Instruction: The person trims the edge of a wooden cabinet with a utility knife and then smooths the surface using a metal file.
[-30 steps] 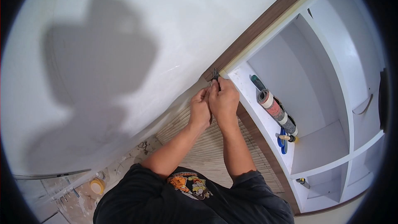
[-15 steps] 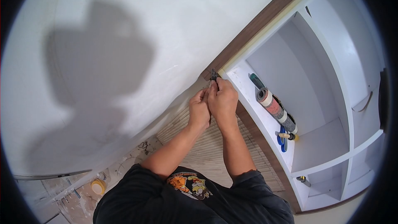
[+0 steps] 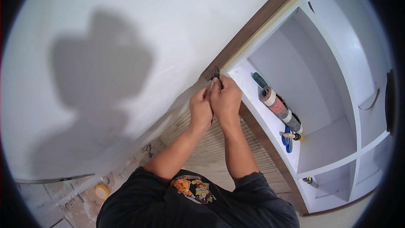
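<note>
Both of my hands meet at the lower corner of the brown wooden edge strip (image 3: 253, 23) of a white shelf unit (image 3: 325, 158). Closed around a small dark flat blade-like tool (image 3: 216, 72), my right hand (image 3: 226, 99) has the tool's tip against the strip's end. My left hand (image 3: 201, 109) is closed and pressed against the right one; whether its fingers also grip the tool or something else is hidden.
In the shelf compartment lie a green-handled tool (image 3: 259, 80), a rolled sheet (image 3: 280, 109), blue-handled scissors (image 3: 287, 139) and a yellow-tipped tool (image 3: 298, 137). A white wall (image 3: 177, 25) rises at left. A yellow tape roll (image 3: 101, 191) is on the floor.
The view has shifted slightly, and the shelf appears a little further left and up. Both hands remain together at the strip's corner, with the dark tool tilted slightly differently.
</note>
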`<move>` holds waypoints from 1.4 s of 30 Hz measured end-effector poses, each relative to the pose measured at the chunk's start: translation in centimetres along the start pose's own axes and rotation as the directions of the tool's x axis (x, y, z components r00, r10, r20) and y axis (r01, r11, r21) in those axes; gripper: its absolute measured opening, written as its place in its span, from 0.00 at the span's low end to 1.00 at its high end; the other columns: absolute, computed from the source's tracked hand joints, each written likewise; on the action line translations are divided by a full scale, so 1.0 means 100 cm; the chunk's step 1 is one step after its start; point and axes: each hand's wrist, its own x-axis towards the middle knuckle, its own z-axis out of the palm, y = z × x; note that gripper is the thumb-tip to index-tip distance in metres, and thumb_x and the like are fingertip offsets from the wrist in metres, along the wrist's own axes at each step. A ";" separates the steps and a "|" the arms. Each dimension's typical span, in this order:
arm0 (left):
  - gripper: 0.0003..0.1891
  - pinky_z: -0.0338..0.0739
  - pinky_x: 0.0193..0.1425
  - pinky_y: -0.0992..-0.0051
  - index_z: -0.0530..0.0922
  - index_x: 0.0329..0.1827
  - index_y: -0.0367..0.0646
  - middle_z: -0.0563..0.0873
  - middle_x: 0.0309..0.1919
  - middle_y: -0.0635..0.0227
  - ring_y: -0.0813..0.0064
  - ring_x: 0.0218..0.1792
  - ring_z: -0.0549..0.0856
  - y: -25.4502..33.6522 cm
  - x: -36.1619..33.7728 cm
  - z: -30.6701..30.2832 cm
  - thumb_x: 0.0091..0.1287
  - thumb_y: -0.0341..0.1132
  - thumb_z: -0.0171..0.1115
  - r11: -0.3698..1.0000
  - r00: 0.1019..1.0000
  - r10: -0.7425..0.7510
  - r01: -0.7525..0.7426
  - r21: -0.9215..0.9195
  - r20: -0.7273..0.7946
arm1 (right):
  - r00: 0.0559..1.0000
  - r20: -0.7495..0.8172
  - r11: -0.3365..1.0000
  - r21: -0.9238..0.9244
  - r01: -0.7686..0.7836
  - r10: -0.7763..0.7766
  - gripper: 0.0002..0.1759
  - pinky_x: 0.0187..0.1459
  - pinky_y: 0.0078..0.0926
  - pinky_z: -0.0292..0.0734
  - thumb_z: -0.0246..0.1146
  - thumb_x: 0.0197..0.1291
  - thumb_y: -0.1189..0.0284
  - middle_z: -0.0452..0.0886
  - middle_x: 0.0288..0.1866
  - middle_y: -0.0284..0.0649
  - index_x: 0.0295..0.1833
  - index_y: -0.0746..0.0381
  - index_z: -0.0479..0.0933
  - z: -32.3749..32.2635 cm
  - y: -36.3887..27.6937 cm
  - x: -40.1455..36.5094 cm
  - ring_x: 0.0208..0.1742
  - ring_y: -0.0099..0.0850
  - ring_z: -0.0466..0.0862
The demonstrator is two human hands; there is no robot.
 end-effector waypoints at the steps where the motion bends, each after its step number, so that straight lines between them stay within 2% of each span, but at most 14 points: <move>1: 0.10 0.81 0.42 0.79 0.83 0.51 0.30 0.88 0.43 0.65 0.80 0.40 0.85 0.001 0.001 0.000 0.79 0.31 0.61 1.000 1.000 -0.011 0.011 -0.001 -0.005 | 1.000 0.016 1.000 0.011 -0.019 0.019 0.11 0.43 0.50 0.81 0.65 0.67 0.74 0.85 0.38 0.57 0.46 0.72 0.84 0.000 -0.002 -0.001 0.39 0.57 0.86; 3: 0.11 0.81 0.42 0.79 0.83 0.51 0.30 0.88 0.43 0.66 0.81 0.40 0.85 0.000 0.003 0.001 0.80 0.32 0.61 1.000 1.000 -0.018 0.018 0.003 -0.012 | 0.998 0.035 0.998 0.028 -0.055 0.054 0.11 0.43 0.50 0.80 0.65 0.67 0.74 0.85 0.38 0.58 0.46 0.72 0.84 0.000 -0.002 0.002 0.40 0.57 0.86; 5: 0.11 0.81 0.43 0.79 0.83 0.51 0.30 0.88 0.43 0.66 0.81 0.40 0.85 -0.003 0.003 -0.002 0.80 0.32 0.60 1.000 0.999 -0.010 0.010 0.010 -0.033 | 1.000 0.017 0.999 0.031 -0.025 0.025 0.10 0.43 0.49 0.80 0.65 0.67 0.74 0.85 0.38 0.58 0.46 0.72 0.83 0.005 0.004 0.000 0.40 0.57 0.86; 11: 0.11 0.78 0.38 0.80 0.83 0.50 0.32 0.87 0.38 0.68 0.83 0.36 0.83 -0.003 0.009 -0.008 0.83 0.32 0.56 0.997 0.995 -0.079 0.078 0.004 0.056 | 0.998 -0.041 0.999 0.016 0.044 -0.043 0.10 0.42 0.46 0.81 0.67 0.67 0.74 0.85 0.37 0.57 0.45 0.71 0.84 0.004 0.006 0.000 0.38 0.55 0.86; 14: 0.11 0.79 0.40 0.80 0.83 0.51 0.32 0.88 0.40 0.67 0.82 0.37 0.84 -0.003 0.005 0.000 0.83 0.31 0.55 0.996 0.998 -0.052 0.054 -0.072 0.031 | 0.998 -0.023 0.998 -0.022 0.063 -0.064 0.10 0.42 0.46 0.82 0.66 0.66 0.75 0.85 0.38 0.55 0.46 0.72 0.84 0.003 0.008 -0.001 0.39 0.55 0.86; 17: 0.11 0.79 0.42 0.80 0.83 0.52 0.32 0.88 0.41 0.66 0.82 0.39 0.84 -0.006 0.006 -0.005 0.83 0.31 0.55 0.996 0.998 -0.054 0.056 -0.063 0.038 | 0.998 -0.010 0.998 -0.031 0.058 -0.058 0.10 0.42 0.47 0.82 0.65 0.66 0.75 0.85 0.39 0.55 0.46 0.72 0.84 0.004 0.006 -0.002 0.39 0.55 0.86; 20: 0.09 0.83 0.43 0.78 0.83 0.52 0.31 0.89 0.43 0.63 0.79 0.39 0.86 -0.008 0.006 -0.009 0.79 0.30 0.61 0.996 0.999 -0.023 0.026 -0.083 0.043 | 0.997 -0.048 0.998 -0.018 0.059 -0.059 0.09 0.41 0.45 0.82 0.67 0.66 0.75 0.85 0.37 0.56 0.45 0.72 0.84 0.008 0.007 -0.003 0.38 0.55 0.87; 32: 0.11 0.81 0.44 0.80 0.84 0.52 0.29 0.89 0.44 0.64 0.80 0.40 0.86 -0.005 0.002 -0.008 0.79 0.30 0.61 1.000 1.000 0.003 -0.003 -0.008 -0.004 | 1.000 0.001 0.999 -0.037 0.027 -0.027 0.10 0.41 0.50 0.81 0.65 0.66 0.75 0.85 0.37 0.57 0.44 0.72 0.83 0.009 0.006 -0.005 0.38 0.57 0.86; 35: 0.11 0.81 0.44 0.80 0.84 0.51 0.29 0.89 0.43 0.65 0.81 0.40 0.85 -0.007 0.001 -0.011 0.80 0.31 0.60 0.996 0.999 0.035 -0.033 0.087 -0.022 | 0.999 0.028 0.999 -0.037 0.032 -0.031 0.09 0.41 0.48 0.82 0.67 0.66 0.74 0.85 0.37 0.57 0.45 0.70 0.84 0.013 0.009 -0.007 0.40 0.56 0.87; 38: 0.11 0.74 0.39 0.79 0.85 0.47 0.32 0.86 0.36 0.70 0.84 0.36 0.78 -0.026 -0.003 -0.042 0.81 0.30 0.57 0.982 0.986 -0.017 0.047 0.182 -0.165 | 0.993 0.117 1.000 -0.011 0.022 -0.021 0.09 0.42 0.47 0.82 0.67 0.66 0.74 0.86 0.38 0.56 0.46 0.69 0.85 0.026 0.019 -0.031 0.40 0.55 0.87; 41: 0.12 0.74 0.39 0.78 0.86 0.47 0.32 0.86 0.35 0.70 0.84 0.36 0.78 -0.039 -0.024 -0.067 0.82 0.32 0.56 0.947 0.993 0.009 0.028 0.321 -0.114 | 0.989 0.148 0.999 0.045 -0.005 -0.002 0.09 0.41 0.46 0.82 0.67 0.66 0.73 0.86 0.38 0.55 0.47 0.68 0.85 0.029 0.021 -0.056 0.39 0.54 0.87; 42: 0.12 0.75 0.40 0.78 0.85 0.49 0.33 0.86 0.35 0.70 0.84 0.36 0.79 -0.041 -0.031 -0.076 0.82 0.32 0.56 0.925 0.996 -0.030 0.061 0.376 -0.088 | 0.990 0.143 0.998 0.065 -0.027 0.018 0.09 0.41 0.45 0.82 0.67 0.67 0.73 0.86 0.38 0.54 0.47 0.67 0.86 0.026 0.022 -0.067 0.38 0.53 0.87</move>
